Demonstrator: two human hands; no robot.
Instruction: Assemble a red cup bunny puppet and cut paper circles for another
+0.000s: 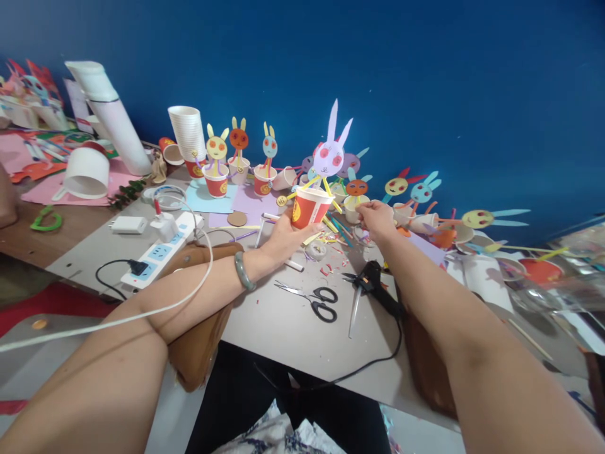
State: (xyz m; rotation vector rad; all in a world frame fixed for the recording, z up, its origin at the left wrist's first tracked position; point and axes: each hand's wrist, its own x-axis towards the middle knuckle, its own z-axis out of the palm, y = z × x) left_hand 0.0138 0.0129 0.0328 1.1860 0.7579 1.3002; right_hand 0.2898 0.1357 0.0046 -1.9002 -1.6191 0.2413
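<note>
My left hand [286, 239] is wrapped around a red paper cup [308, 207] tilted toward me, held above the grey table [283, 328]. A lilac paper rabbit head [331, 151] on yellow straws rises from that cup. My right hand [375, 217] is pinched shut on something small I cannot make out, just right of the cup, beside a white cup with an orange rabbit face [357, 188]. A green bangle [243, 271] circles my left wrist.
Black scissors [314, 299] and a black glue gun [375, 284] lie near me. Finished rabbit cups [217, 170] line the blue wall. A stack of white cups [188, 132], a power strip [161, 249], a brown bag [198, 328] and paper scraps surround them.
</note>
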